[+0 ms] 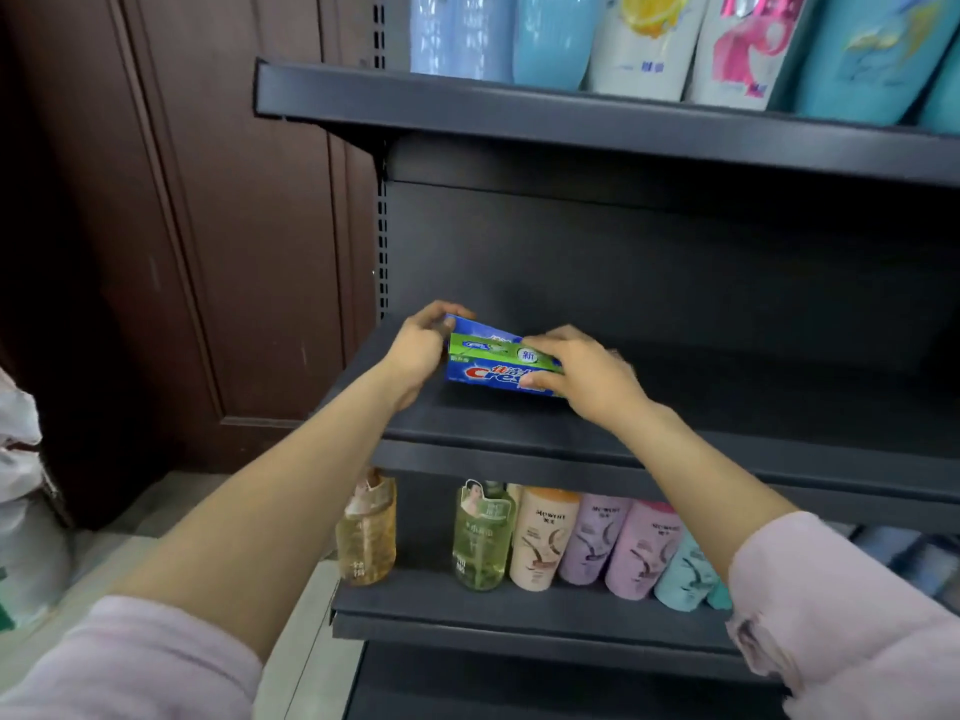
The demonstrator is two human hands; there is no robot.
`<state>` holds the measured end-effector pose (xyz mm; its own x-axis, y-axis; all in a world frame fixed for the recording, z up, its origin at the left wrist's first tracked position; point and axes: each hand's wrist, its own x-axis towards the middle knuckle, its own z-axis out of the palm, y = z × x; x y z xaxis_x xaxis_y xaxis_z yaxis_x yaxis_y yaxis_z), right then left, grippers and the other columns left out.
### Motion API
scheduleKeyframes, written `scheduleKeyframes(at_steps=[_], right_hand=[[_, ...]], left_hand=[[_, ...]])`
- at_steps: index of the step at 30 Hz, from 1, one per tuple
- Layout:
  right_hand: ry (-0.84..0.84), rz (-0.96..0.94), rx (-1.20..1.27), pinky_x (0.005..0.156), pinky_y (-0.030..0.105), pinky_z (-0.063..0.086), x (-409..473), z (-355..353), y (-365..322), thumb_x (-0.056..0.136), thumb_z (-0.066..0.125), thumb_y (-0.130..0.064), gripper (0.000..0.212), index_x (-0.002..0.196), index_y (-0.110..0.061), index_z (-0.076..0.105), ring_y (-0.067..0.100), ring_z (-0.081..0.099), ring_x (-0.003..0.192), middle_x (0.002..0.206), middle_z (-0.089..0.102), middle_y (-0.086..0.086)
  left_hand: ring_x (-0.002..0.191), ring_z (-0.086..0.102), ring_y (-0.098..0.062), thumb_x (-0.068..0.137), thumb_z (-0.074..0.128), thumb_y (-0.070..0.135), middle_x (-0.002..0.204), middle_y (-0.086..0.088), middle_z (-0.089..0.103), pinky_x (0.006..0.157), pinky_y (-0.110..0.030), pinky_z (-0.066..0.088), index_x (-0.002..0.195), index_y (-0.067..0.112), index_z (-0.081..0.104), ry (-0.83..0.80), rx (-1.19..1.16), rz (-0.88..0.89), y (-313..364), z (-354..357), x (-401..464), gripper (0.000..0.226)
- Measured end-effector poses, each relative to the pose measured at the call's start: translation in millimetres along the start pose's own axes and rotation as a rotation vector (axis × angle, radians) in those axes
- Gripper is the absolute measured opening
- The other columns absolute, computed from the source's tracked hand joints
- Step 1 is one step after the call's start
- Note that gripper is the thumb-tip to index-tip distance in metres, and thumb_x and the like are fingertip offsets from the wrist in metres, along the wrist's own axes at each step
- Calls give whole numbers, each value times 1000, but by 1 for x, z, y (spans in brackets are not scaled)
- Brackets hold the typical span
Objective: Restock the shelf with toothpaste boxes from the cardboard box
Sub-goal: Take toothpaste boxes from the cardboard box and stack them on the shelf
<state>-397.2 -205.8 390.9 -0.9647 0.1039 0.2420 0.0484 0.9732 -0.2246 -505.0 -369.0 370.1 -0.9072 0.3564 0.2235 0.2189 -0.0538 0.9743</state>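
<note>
A blue and green toothpaste box (488,368) lies lengthwise at the left end of the dark middle shelf (675,423). My left hand (415,350) grips its left end, fingers curled over the top. My right hand (587,374) holds its right end, thumb on the front face and fingers over the top. A second blue box edge (467,322) shows just behind the first. The cardboard box is not in view.
Refill pouches (639,39) fill the upper shelf. Bottles (540,537) of shampoo and wash stand on the lower shelf. A brown wooden door (182,226) stands to the left of the shelving. White bags (21,485) sit at the far left on the floor.
</note>
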Motion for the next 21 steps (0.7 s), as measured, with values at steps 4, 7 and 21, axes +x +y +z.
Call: scheduleKeyframes(at_steps=[4,7,21], right_hand=[[23,61,-65,105,42,29,41,4,-17,93,53,-37,48,140,-35,41,21,38,128,135,42,-1],[42,97,-69,100,46,33,76,9,-20,95,52,-34,48,141,-32,39,25,43,123,129,44,4],[35,98,-222,103,47,33,165,42,-16,95,53,-28,52,143,-31,34,27,39,123,128,39,5]], left_hand=[[47,56,1,101,33,2,73,-3,56,48,-16,46,77,18,52,80,12,23,-2,-17,32,35],[63,56,-9,101,33,1,78,-3,57,48,-11,49,78,17,52,35,41,20,-2,-28,63,34],[116,50,-25,91,60,32,136,-15,44,106,-34,40,134,11,47,15,237,-162,-23,-30,150,50]])
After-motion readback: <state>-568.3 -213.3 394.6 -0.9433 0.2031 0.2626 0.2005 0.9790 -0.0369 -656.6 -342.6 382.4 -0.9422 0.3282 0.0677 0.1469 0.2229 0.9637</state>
